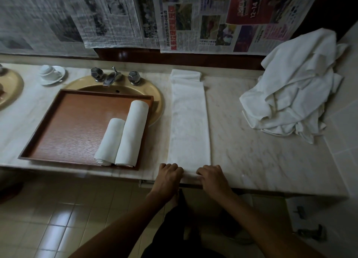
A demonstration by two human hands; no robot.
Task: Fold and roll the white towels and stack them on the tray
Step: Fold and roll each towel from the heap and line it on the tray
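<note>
A white towel (188,122), folded into a long narrow strip, lies on the marble counter and runs from the back wall to the front edge. My left hand (168,177) and my right hand (212,177) grip its near end side by side, fingers curled over a small rolled part. Left of the strip a brown wooden tray (73,122) rests over the sink. It holds two rolled white towels: a short one (110,141) and a longer one (132,132), side by side at the tray's right.
A heap of loose white towels (294,87) lies at the counter's right end. A yellow sink (155,98) with a chrome tap (113,76) sits behind the tray. An upturned white cup on a saucer (51,74) stands at the back left. Newspapers (174,15) cover the wall.
</note>
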